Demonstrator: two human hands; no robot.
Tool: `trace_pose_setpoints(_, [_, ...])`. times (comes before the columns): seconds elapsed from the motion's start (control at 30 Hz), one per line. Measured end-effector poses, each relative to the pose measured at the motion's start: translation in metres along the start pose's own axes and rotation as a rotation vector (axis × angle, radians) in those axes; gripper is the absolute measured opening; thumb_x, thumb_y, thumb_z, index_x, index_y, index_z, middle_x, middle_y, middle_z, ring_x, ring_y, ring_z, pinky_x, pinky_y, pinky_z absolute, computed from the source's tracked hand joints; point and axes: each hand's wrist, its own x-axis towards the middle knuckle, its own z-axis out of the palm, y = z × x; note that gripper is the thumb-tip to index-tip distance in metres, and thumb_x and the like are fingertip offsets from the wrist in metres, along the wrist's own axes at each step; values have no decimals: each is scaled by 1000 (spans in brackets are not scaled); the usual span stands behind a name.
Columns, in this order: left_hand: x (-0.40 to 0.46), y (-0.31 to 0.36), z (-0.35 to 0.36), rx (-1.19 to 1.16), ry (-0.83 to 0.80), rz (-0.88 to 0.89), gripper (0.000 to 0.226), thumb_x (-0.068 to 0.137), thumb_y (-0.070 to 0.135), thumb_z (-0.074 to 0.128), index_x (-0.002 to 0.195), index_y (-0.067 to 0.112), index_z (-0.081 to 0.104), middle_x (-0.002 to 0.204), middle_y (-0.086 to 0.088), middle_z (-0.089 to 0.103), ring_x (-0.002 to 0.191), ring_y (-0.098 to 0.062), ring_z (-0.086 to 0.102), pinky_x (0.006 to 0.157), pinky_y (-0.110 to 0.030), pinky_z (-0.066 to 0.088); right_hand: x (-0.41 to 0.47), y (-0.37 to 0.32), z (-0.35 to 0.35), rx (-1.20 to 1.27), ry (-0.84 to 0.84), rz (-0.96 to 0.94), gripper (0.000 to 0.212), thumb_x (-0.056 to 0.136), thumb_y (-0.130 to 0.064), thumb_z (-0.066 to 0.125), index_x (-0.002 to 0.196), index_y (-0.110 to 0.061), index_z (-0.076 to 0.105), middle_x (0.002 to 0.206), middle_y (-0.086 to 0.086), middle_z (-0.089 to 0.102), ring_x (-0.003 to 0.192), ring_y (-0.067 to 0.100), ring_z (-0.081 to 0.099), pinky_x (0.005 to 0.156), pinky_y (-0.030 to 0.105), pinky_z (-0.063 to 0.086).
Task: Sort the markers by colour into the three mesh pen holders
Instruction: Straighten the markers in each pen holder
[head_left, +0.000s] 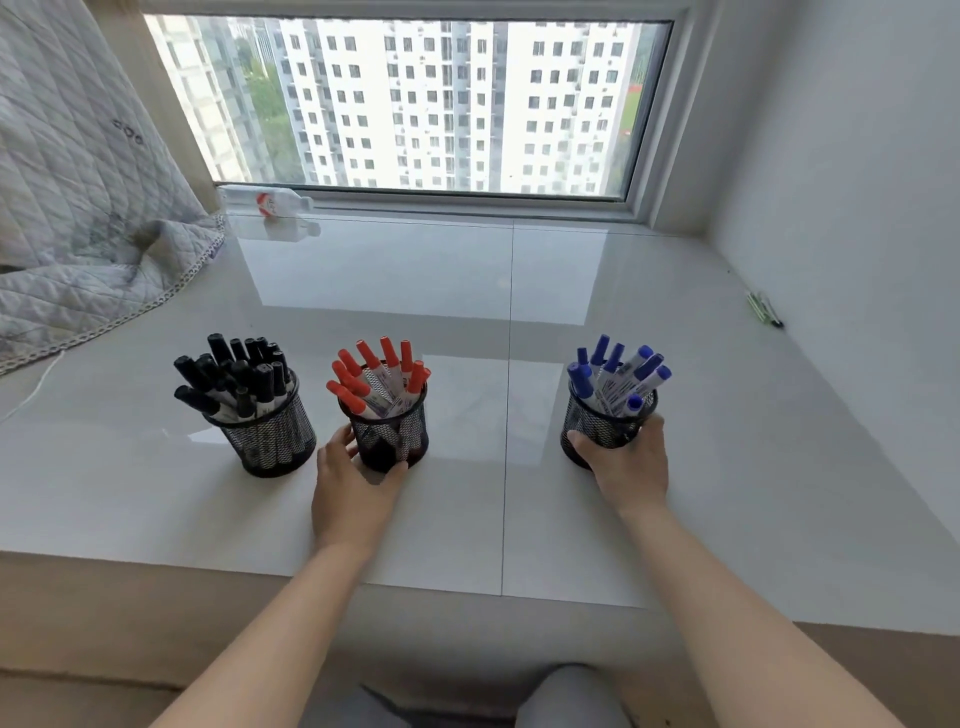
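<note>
Sorting looks finished: black markers (234, 374), red markers (376, 376) and blue markers (618, 376) fill separate holders, the left hand (353, 486) grasping the middle holder (389, 441), the right hand (631, 460) the right holder (597, 434).

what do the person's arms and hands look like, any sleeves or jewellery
Both forearms are bare right up to the bottom of the frame, with no sleeves showing. The left hand and the right hand wear no gloves, and no rings, watch or bracelet are visible.

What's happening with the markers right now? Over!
Left hand wrapped on red holder. Right hand wrapped on blue holder. Black holder untouched; each holder shows one colour. Nothing blocking.
</note>
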Motion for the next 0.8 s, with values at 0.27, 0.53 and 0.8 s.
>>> trace_pose_setpoints(0.27, [-38,16,-8,-174,-56,-137,26,81,16,66,103,15,53,96,2,57,99,-19,56,80,-24,35,-62,-4,-3,6,-67,-26,65,52,-40,79,102,-28,38,101,-11,50,98,15,52,76,29,40])
trace_pose_setpoints(0.53, [-79,54,-11,-296,-354,64,13,84,31,64,91,35,54,93,12,62,80,5,58,62,-8,42,-110,-13,3,11,-164,-79,60,52,-41,78,97,-35,37,100,-11,54,96,12,54,75,28,44])
trace_pose_setpoints(0.8, [-91,72,-19,-341,-368,147,25,79,34,67,99,31,52,95,5,61,76,5,59,60,-4,43,-130,-18,7,17,-189,-96,71,57,-41,78,117,-30,42,109,-13,54,104,13,53,84,38,50])
